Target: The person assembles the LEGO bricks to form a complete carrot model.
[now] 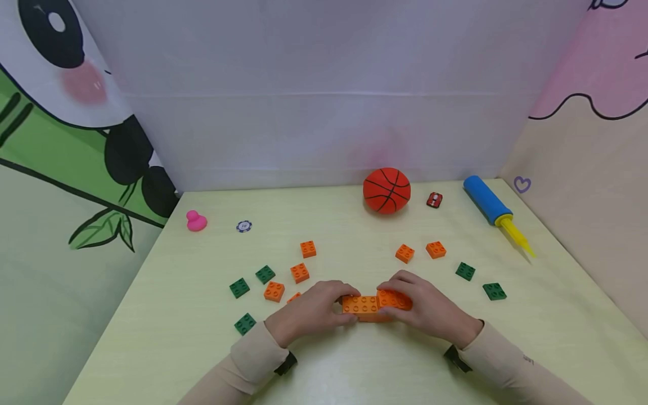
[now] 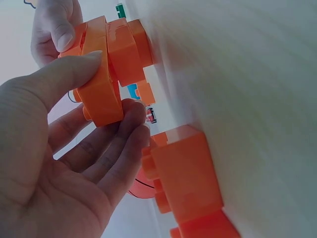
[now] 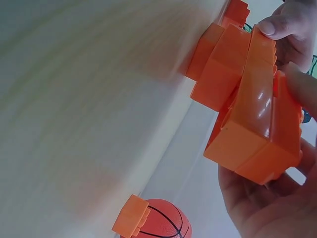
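Note:
A long orange toy brick [image 1: 360, 306] lies across the top of smaller orange bricks [image 3: 220, 67] stacked beneath it. My left hand [image 1: 314, 309] grips the left end of the long brick, thumb on the near side and fingers on the far side. On its right half sits another orange brick [image 1: 395, 300], its studs partly covered. My right hand [image 1: 430, 304] pinches that upper brick between thumb and fingers. In the right wrist view, the upper brick and the long brick lie against each other, with their right ends nearly flush.
Loose orange bricks [image 1: 300, 273] and green bricks [image 1: 265, 274] lie left of the hands, with several more to the right. Farther back are a pink duck [image 1: 196, 221], a poker chip [image 1: 244, 226], a small basketball [image 1: 387, 191], a red toy car [image 1: 433, 199] and a blue-and-yellow pump [image 1: 488, 199].

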The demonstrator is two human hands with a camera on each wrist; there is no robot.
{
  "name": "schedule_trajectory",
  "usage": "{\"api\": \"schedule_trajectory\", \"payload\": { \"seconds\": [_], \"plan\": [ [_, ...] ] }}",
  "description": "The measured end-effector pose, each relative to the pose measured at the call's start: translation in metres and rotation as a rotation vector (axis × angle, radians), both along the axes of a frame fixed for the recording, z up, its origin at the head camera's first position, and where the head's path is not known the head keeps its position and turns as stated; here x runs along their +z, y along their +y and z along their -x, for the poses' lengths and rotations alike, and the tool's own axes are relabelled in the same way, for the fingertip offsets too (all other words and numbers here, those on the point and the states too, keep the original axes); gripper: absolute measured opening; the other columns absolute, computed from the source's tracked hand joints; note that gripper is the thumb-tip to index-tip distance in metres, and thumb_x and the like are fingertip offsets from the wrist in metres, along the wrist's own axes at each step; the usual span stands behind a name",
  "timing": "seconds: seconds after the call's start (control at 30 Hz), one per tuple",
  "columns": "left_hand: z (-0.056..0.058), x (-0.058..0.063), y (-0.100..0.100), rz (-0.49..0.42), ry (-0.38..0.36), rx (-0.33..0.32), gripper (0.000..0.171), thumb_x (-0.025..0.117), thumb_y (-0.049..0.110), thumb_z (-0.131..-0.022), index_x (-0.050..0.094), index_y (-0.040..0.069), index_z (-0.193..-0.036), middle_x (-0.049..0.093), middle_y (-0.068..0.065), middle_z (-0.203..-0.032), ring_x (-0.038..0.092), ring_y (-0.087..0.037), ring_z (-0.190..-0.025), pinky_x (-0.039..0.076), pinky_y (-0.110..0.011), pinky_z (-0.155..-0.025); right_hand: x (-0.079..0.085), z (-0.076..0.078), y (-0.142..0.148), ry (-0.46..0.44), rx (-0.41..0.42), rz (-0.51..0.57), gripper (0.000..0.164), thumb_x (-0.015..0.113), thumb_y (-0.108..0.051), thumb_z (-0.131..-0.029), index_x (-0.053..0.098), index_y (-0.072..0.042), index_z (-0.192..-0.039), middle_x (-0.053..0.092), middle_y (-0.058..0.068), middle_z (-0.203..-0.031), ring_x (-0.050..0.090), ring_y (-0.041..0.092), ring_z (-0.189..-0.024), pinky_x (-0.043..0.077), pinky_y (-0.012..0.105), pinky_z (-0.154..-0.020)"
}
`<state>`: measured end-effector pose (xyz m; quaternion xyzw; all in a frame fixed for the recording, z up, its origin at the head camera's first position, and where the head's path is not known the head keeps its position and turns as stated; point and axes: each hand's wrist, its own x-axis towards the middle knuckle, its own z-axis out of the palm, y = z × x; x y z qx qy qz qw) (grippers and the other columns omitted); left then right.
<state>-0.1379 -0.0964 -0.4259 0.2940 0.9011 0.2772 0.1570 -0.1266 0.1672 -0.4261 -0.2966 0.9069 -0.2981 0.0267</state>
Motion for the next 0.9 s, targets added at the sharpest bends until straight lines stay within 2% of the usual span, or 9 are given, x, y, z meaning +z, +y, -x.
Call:
{"api": "schedule_trajectory", "payload": {
  "seconds": [0.17,0.3,0.5,0.67,0.77,0.9],
  "plan": [
    [-0.0007,-0.0005,-0.0005,-0.007,-0.006,0.006,0.043,0.075,0.035,-0.09,0.066,0.018,-0.129,0.065,0.008,-0.122,0.057,-0.008,-0.105,0.049,-0.031,-0.099,0.0021,0.0004,-0.0012,-0.056,-0.011,0.003,0.051,0.068,-0.056,-0.087,0.069,-0.019,-0.121,0.054,-0.016,-0.102,0.053,0.006,-0.092,0.053,0.023,-0.081],
    [-0.0009,-0.0004,-0.0018,-0.009,0.0,0.01,0.043,0.074,0.034,-0.09,0.065,0.018,-0.129,0.065,0.008,-0.123,0.057,-0.008,-0.106,0.049,-0.031,-0.099,0.0031,0.0024,-0.0021,-0.08,0.012,0.02,0.045,0.072,-0.051,-0.087,0.069,-0.019,-0.119,0.054,-0.015,-0.101,0.053,0.007,-0.091,0.053,0.023,-0.08],
    [0.0007,-0.0001,-0.003,-0.014,0.012,0.009,0.041,0.075,0.034,-0.09,0.066,0.018,-0.127,0.065,0.009,-0.119,0.056,-0.007,-0.103,0.049,-0.03,-0.097,0.0038,0.0067,-0.0043,-0.126,0.024,0.027,0.04,0.074,-0.05,-0.085,0.067,-0.026,-0.117,0.056,-0.016,-0.101,0.054,0.008,-0.092,0.053,0.025,-0.082],
    [0.0011,-0.0011,-0.0038,-0.02,0.002,0.01,0.04,0.075,0.032,-0.09,0.067,0.018,-0.126,0.065,0.009,-0.117,0.056,-0.007,-0.101,0.049,-0.029,-0.096,0.0038,0.0067,-0.0054,-0.164,0.016,0.011,0.041,0.074,-0.051,-0.085,0.066,-0.026,-0.117,0.056,-0.015,-0.101,0.054,0.009,-0.094,0.053,0.027,-0.085],
    [0.0009,-0.0016,-0.0035,-0.022,-0.011,0.009,0.041,0.075,0.032,-0.09,0.066,0.019,-0.127,0.065,0.009,-0.118,0.056,-0.007,-0.103,0.049,-0.029,-0.097,0.0038,0.0059,-0.0036,-0.177,0.008,-0.026,0.045,0.07,-0.056,-0.085,0.065,-0.026,-0.119,0.056,-0.014,-0.104,0.054,0.009,-0.096,0.053,0.03,-0.086],
    [0.001,-0.0009,-0.0025,-0.01,-0.018,0.006,0.042,0.075,0.034,-0.09,0.066,0.019,-0.128,0.065,0.009,-0.121,0.056,-0.007,-0.104,0.049,-0.03,-0.098,0.0054,0.0053,0.0042,-0.199,0.0,-0.072,0.052,0.07,-0.057,-0.086,0.064,-0.025,-0.126,0.06,-0.012,-0.116,0.055,0.012,-0.105,0.052,0.04,-0.093]
  ]
}}
